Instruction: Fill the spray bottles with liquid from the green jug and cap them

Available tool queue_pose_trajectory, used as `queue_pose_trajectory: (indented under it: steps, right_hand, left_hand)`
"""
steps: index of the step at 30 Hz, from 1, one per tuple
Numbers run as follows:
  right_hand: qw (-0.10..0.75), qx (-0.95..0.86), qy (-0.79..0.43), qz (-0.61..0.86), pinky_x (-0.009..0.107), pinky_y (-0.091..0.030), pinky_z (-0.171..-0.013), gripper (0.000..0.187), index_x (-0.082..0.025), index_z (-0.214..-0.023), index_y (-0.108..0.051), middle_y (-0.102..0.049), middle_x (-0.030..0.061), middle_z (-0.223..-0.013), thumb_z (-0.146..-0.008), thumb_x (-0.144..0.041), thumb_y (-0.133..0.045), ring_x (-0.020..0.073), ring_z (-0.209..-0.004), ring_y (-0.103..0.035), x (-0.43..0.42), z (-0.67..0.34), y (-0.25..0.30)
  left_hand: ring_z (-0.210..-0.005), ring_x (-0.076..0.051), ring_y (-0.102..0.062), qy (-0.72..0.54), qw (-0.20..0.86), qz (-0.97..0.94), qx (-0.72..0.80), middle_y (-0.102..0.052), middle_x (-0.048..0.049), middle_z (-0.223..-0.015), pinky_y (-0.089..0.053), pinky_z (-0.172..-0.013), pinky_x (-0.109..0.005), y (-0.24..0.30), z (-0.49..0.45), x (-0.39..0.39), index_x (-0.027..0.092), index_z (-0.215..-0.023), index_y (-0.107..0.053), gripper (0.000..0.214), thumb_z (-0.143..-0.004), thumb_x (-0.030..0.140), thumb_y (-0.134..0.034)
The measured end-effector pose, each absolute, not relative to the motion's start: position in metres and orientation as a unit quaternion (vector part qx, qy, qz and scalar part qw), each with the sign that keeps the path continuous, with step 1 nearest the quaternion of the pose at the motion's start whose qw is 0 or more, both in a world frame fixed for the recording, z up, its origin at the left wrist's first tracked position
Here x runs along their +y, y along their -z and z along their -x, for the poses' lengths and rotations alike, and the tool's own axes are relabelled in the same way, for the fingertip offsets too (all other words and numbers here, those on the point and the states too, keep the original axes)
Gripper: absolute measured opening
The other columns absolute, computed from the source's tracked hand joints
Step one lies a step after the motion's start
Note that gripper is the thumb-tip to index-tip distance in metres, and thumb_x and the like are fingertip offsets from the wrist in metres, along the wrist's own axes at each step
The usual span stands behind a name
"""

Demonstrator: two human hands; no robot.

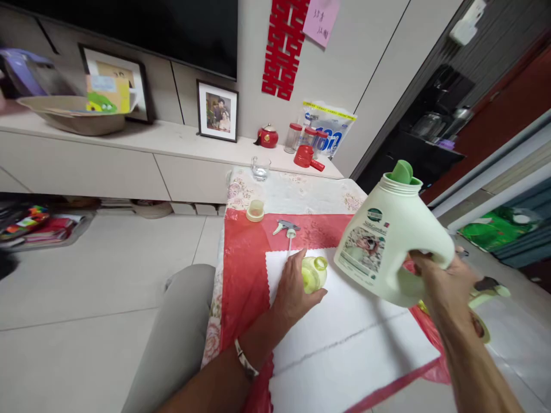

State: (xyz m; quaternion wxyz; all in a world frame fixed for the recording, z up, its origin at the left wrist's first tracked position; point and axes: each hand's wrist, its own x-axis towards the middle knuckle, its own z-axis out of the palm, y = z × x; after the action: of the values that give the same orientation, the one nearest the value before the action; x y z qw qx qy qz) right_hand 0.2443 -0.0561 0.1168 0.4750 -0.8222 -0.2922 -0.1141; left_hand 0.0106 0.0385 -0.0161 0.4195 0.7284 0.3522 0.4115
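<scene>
Right hand (434,281) grips the big green jug (387,241) by its handle, tilted above the small bottle (314,274), which the left hand (293,289) clasps upright on the white mat (344,344).

The left hand (295,289) covers part of the small translucent green plastic bottle (315,273). The right hand (437,278) conceals the handle of the large pale-green plastic jug (390,229) — label (365,252) text too small to read. A purple object (21,71) at left edge — blurred, cropped.

green jug (383,241): uncapped, tilted, lifted | small bottle (313,274): open, on white sheet (344,344)
</scene>
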Motion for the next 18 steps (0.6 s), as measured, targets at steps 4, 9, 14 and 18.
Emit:
queue_pose_trajectory:
  steps: [4,9,14,18]
  right_hand:
    - [0.55,-0.297,0.095,0.775,0.023,-0.049,-0.062,0.029,-0.012,-0.095,-0.064,-0.059,-0.0004,-0.08,-0.089,-0.041,-0.069,0.0096,-0.067,-0.055,0.007,-0.263,-0.077]
    - [0.578,-0.281,0.069,0.763,0.031,-0.057,-0.077,0.033,-0.012,-0.113,-0.062,-0.062,0.0054,-0.104,-0.098,-0.041,-0.061,0.0147,-0.088,-0.062,0.066,-0.28,-0.032]
    - [0.575,-0.291,0.055,0.762,0.036,-0.056,-0.084,0.036,-0.013,-0.12,-0.06,-0.061,0.0075,-0.113,-0.098,-0.041,-0.061,0.0179,-0.097,-0.062,0.08,-0.292,-0.01]
    - [0.549,-0.328,0.045,0.767,0.034,-0.056,-0.081,0.033,-0.012,-0.112,-0.063,-0.063,0.0059,-0.104,-0.097,-0.042,-0.062,0.0156,-0.091,-0.062,0.067,-0.297,-0.013]
  left_hand:
    - [-0.131,-0.035,-0.051,-0.402,0.437,-0.721,0.356,-0.053,-0.0152,-0.135,-0.041,-0.114,-0.054,0.015,-0.01,0.039,0.018,-0.14,-0.037,0.091,-0.061,0.02,-0.081]
    - [-0.131,-0.035,-0.051,-0.418,0.448,-0.706,0.355,-0.052,-0.016,-0.136,-0.042,-0.113,-0.053,0.011,-0.006,0.036,0.018,-0.14,-0.038,0.088,-0.063,0.026,-0.081]
    - [-0.133,-0.032,-0.048,-0.43,0.45,-0.716,0.317,-0.05,-0.0182,-0.14,-0.038,-0.116,-0.054,0.009,-0.001,0.034,0.015,-0.141,-0.04,0.059,-0.09,0.039,-0.057]
    - [-0.133,-0.03,-0.05,-0.438,0.433,-0.718,0.325,-0.052,-0.0174,-0.139,-0.038,-0.116,-0.054,0.01,0.002,0.035,0.017,-0.138,-0.046,0.045,-0.1,0.041,-0.04]
